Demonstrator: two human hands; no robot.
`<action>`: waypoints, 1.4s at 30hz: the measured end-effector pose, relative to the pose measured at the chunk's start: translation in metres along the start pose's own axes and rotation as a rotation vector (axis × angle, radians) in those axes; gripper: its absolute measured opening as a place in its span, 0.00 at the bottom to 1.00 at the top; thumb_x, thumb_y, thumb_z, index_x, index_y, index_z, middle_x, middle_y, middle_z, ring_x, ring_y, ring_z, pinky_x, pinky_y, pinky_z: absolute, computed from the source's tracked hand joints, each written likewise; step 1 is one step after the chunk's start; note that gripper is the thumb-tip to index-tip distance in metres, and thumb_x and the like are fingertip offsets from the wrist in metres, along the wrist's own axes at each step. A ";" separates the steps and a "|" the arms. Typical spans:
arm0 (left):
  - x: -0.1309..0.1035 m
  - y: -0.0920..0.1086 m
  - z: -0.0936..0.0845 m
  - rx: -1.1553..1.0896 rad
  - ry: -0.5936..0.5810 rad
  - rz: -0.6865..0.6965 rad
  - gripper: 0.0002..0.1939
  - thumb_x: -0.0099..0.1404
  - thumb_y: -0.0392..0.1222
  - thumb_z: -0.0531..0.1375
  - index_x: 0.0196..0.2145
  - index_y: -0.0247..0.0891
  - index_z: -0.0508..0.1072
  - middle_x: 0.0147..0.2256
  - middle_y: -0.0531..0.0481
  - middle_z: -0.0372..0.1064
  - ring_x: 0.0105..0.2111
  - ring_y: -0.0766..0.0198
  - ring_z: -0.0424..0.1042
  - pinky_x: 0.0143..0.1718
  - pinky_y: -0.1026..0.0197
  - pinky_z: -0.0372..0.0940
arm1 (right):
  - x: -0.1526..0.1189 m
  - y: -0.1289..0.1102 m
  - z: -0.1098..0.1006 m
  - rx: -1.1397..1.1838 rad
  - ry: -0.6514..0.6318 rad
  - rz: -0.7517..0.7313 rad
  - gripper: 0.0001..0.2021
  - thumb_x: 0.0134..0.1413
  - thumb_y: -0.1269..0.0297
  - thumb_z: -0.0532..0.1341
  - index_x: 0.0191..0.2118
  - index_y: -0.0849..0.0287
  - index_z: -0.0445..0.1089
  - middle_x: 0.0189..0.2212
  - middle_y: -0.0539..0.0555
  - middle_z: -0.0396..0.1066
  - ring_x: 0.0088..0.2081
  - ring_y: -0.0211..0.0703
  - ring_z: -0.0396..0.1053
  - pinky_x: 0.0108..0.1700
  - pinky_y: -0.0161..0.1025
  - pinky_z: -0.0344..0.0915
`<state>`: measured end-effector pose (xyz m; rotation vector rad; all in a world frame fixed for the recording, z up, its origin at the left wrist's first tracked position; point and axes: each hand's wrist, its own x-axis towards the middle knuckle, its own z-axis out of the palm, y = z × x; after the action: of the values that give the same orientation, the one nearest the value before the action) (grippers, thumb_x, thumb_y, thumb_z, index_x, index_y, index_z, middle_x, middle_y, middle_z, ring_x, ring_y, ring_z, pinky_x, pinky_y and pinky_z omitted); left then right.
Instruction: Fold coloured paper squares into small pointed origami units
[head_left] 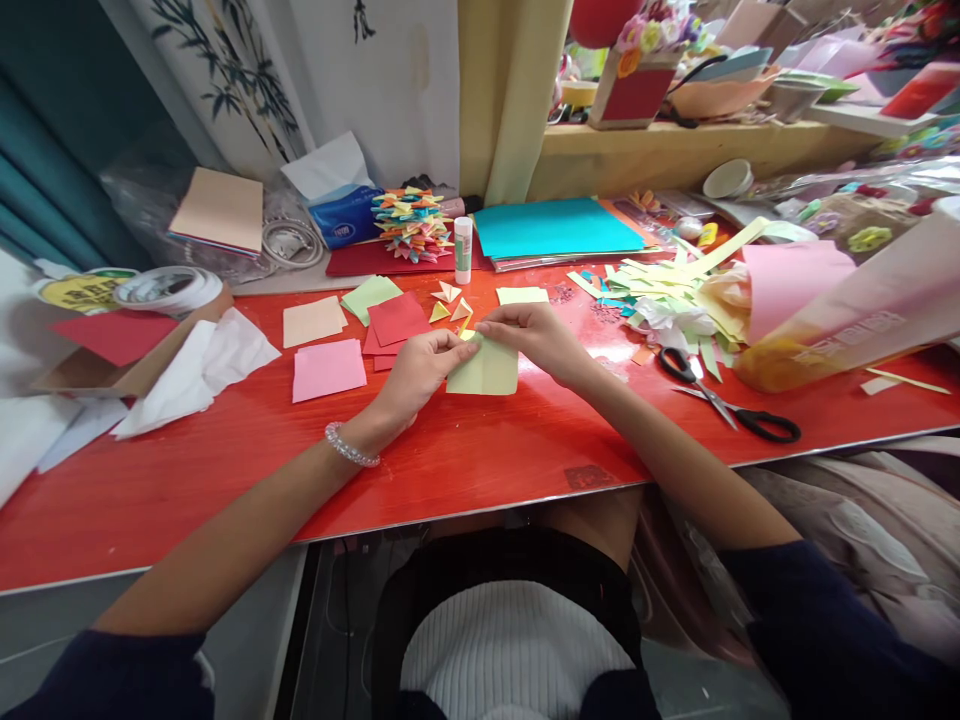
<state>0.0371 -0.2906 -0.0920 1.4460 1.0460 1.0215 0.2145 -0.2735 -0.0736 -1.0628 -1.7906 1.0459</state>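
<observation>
A light green paper square (pixel 487 370) with a crease down its middle is held near the table's centre. My left hand (pixel 427 370) pinches its upper left edge between thumb and fingers. At its top edge, my right hand (pixel 536 340) also has closed fingers on the paper. Small folded paper triangles (pixel 446 293) in cream and yellow lie just behind the hands. Red squares (pixel 400 320), a green square (pixel 370 295), pink squares (pixel 328 370) and peach squares (pixel 313 321) lie to the left. More pale green paper (pixel 523 295) lies behind my right hand.
A glue stick (pixel 463 250) stands behind the triangles, near a multicoloured folded-paper ball (pixel 412 225). Blue sheets (pixel 559 228) lie at the back. Black-handled scissors (pixel 724 395), paper strips (pixel 675 285) and a tall plastic container (pixel 847 310) are at the right. A cardboard box (pixel 139 375) is at the left.
</observation>
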 end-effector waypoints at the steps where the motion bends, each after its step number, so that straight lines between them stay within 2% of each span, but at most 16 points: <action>1: 0.000 0.002 0.000 0.005 -0.015 -0.005 0.15 0.57 0.49 0.64 0.24 0.35 0.69 0.24 0.52 0.65 0.25 0.68 0.63 0.26 0.64 0.58 | 0.000 0.000 0.000 -0.011 -0.003 -0.012 0.13 0.53 0.56 0.61 0.29 0.63 0.72 0.26 0.51 0.69 0.29 0.36 0.61 0.30 0.35 0.55; 5: 0.000 0.008 -0.002 0.025 -0.095 -0.014 0.13 0.56 0.48 0.64 0.25 0.34 0.71 0.25 0.51 0.66 0.25 0.69 0.64 0.27 0.64 0.58 | 0.000 0.001 -0.001 -0.082 -0.032 -0.074 0.14 0.54 0.55 0.60 0.30 0.63 0.72 0.27 0.52 0.70 0.29 0.36 0.62 0.30 0.35 0.56; 9: 0.002 0.009 -0.003 0.053 -0.093 0.006 0.13 0.57 0.47 0.63 0.24 0.35 0.70 0.23 0.53 0.63 0.24 0.70 0.61 0.26 0.64 0.56 | 0.000 0.003 0.000 -0.142 -0.060 -0.135 0.14 0.55 0.56 0.59 0.30 0.63 0.72 0.28 0.52 0.71 0.30 0.37 0.63 0.32 0.35 0.56; 11: 0.003 0.008 -0.004 0.084 -0.086 0.011 0.14 0.57 0.47 0.63 0.23 0.35 0.69 0.22 0.54 0.61 0.24 0.70 0.60 0.26 0.64 0.55 | 0.001 0.004 0.001 -0.155 -0.056 -0.132 0.14 0.55 0.56 0.59 0.30 0.63 0.72 0.27 0.52 0.71 0.30 0.37 0.63 0.31 0.35 0.56; 15: 0.003 0.007 -0.005 0.085 -0.118 -0.003 0.12 0.57 0.47 0.63 0.27 0.35 0.71 0.26 0.52 0.65 0.26 0.68 0.63 0.29 0.63 0.58 | 0.002 0.003 0.000 -0.172 -0.028 -0.106 0.15 0.53 0.54 0.60 0.28 0.63 0.71 0.26 0.52 0.70 0.29 0.36 0.62 0.29 0.35 0.55; 21: 0.001 0.005 -0.002 0.141 -0.029 0.065 0.15 0.58 0.48 0.63 0.22 0.36 0.66 0.22 0.54 0.60 0.24 0.69 0.59 0.26 0.63 0.54 | 0.002 0.004 0.003 -0.133 -0.020 -0.080 0.14 0.53 0.54 0.61 0.28 0.62 0.70 0.26 0.51 0.69 0.29 0.36 0.62 0.30 0.35 0.55; 26: 0.003 0.004 -0.002 0.120 -0.124 -0.022 0.14 0.57 0.49 0.63 0.26 0.35 0.68 0.25 0.52 0.64 0.25 0.68 0.63 0.27 0.62 0.57 | 0.001 0.008 0.007 -0.129 0.020 -0.118 0.13 0.55 0.56 0.60 0.29 0.61 0.69 0.27 0.50 0.69 0.31 0.36 0.62 0.32 0.35 0.56; 29: 0.004 0.005 -0.004 0.147 -0.073 -0.015 0.14 0.57 0.49 0.63 0.25 0.35 0.69 0.24 0.52 0.64 0.25 0.68 0.62 0.27 0.63 0.57 | 0.001 0.008 0.009 -0.064 0.037 -0.075 0.12 0.55 0.56 0.60 0.28 0.61 0.68 0.27 0.50 0.68 0.30 0.36 0.62 0.30 0.34 0.57; 35: 0.005 0.006 -0.010 0.076 0.044 -0.019 0.13 0.57 0.47 0.63 0.23 0.35 0.69 0.24 0.51 0.65 0.26 0.67 0.64 0.29 0.62 0.59 | 0.003 0.007 0.002 0.173 0.036 0.019 0.09 0.51 0.61 0.63 0.37 0.59 0.68 0.28 0.50 0.68 0.30 0.37 0.67 0.29 0.35 0.63; 39: 0.008 0.007 -0.012 0.043 0.069 -0.011 0.12 0.58 0.47 0.63 0.25 0.36 0.72 0.26 0.51 0.68 0.26 0.67 0.66 0.29 0.62 0.60 | 0.001 0.006 0.001 0.108 0.033 -0.069 0.08 0.52 0.62 0.62 0.37 0.59 0.70 0.29 0.51 0.70 0.32 0.38 0.69 0.31 0.37 0.67; 42: 0.009 0.007 -0.012 -0.017 0.064 -0.026 0.11 0.57 0.47 0.64 0.31 0.35 0.75 0.29 0.50 0.72 0.30 0.66 0.69 0.33 0.63 0.62 | 0.000 0.004 0.001 -0.034 0.083 -0.144 0.11 0.52 0.64 0.62 0.42 0.58 0.71 0.29 0.50 0.71 0.32 0.39 0.70 0.35 0.39 0.69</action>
<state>0.0284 -0.2790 -0.0836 1.3902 1.0965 1.0610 0.2150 -0.2729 -0.0777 -0.9675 -1.7949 0.8749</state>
